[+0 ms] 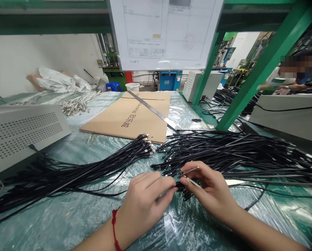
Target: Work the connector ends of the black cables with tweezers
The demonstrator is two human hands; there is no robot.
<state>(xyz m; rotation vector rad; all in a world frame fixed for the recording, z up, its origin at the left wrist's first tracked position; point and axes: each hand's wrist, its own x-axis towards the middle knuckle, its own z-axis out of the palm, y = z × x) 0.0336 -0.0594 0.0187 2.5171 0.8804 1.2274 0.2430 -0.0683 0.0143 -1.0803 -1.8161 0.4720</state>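
Gripping metal clippers (192,170) at the black cable pile's (224,153) near edge, right hand (215,190) should steer clear of left hand's (145,197) closed fingertips, their hold unclear.

Two hands at lower center, a left hand (148,205) and a right hand (213,191); one small metal tool (191,170) between them; one red bracelet (114,226) at lower left of center; two big bunches of black cables, a left bunch (88,170) and a right bunch (236,150), the cables too tangled to count; one cardboard sheet (135,118) and one metal ruler (153,109) at center; one printed sheet (166,35) at upper center; one white bucket (132,87) and one blue stool (113,86) at upper left of center; two green posts (265,76) at upper right.
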